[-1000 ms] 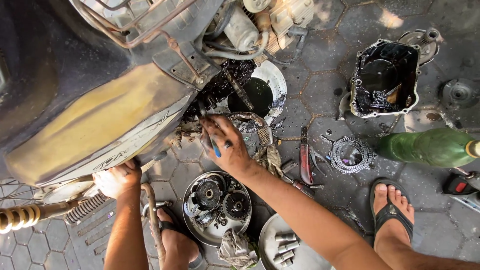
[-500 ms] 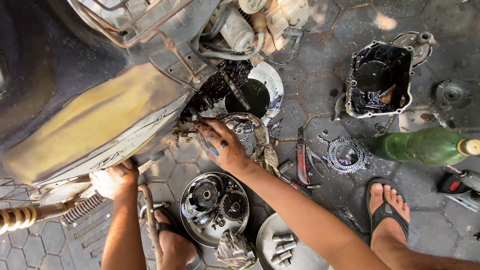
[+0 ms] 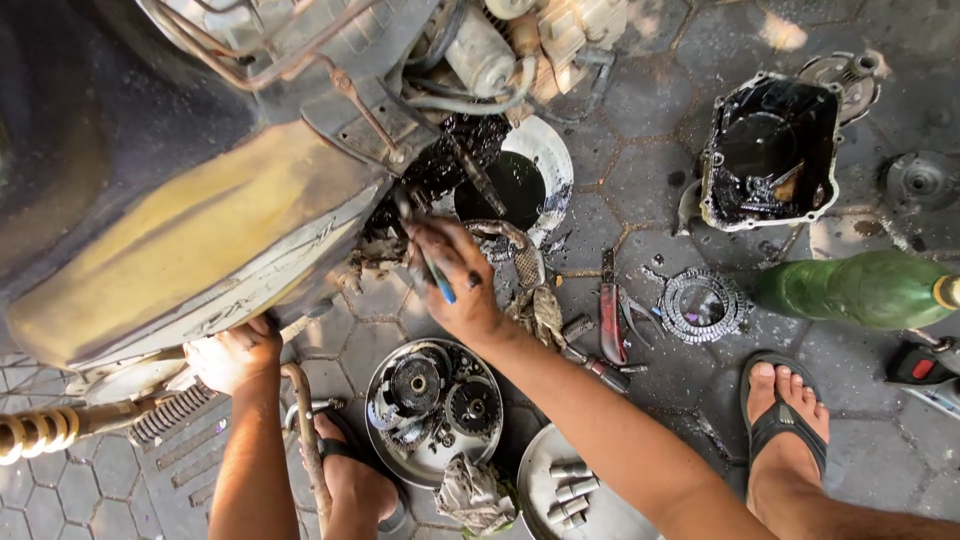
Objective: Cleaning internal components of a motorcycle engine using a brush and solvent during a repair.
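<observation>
The right hand (image 3: 455,275) pinches a thin blue-handled tool (image 3: 432,272) between oily fingers, right at the dark engine opening (image 3: 440,165) under the motorcycle (image 3: 180,200). The tool's long axis runs steeply, blue end toward the wrist, tip up toward the engine opening; the tip itself is hidden. The left hand (image 3: 235,355) is closed around the motorcycle's lower frame edge, well left of the engine opening. Below the opening lies a round metal pan of gears (image 3: 433,412); to its right, a white oil pan (image 3: 520,180), a rag (image 3: 535,310) and open paving (image 3: 640,250).
</observation>
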